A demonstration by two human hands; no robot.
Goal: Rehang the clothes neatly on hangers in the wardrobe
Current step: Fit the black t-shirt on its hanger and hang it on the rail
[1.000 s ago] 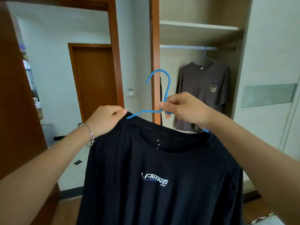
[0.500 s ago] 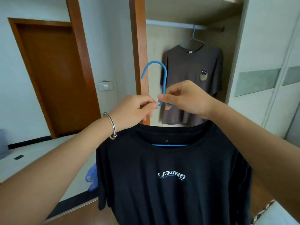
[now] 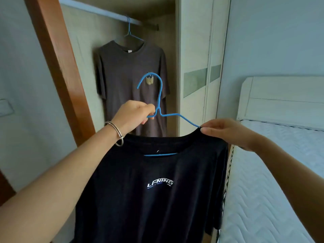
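Note:
A black T-shirt [image 3: 154, 199] with a white chest logo hangs in front of me on a blue wire hanger [image 3: 160, 95]. My left hand [image 3: 135, 114], with a metal bangle on the wrist, pinches the hanger at the base of its hook. My right hand [image 3: 226, 131] pinches the shirt's collar edge where the hanger's right arm goes under the cloth. The hanger's bottom bar shows through the neck opening. Behind, a grey T-shirt [image 3: 128, 81] hangs on another blue hanger from the wardrobe rail [image 3: 98, 12].
A brown wooden frame [image 3: 57, 67] borders the open wardrobe on the left. Closed pale wardrobe doors [image 3: 201, 67] stand to the right. A bed with a white quilted mattress [image 3: 273, 181] and white headboard fills the right side.
My left hand took over the hanger's neck. My right hand let go of it and moved right to the collar. The view swung right toward the wardrobe and bed.

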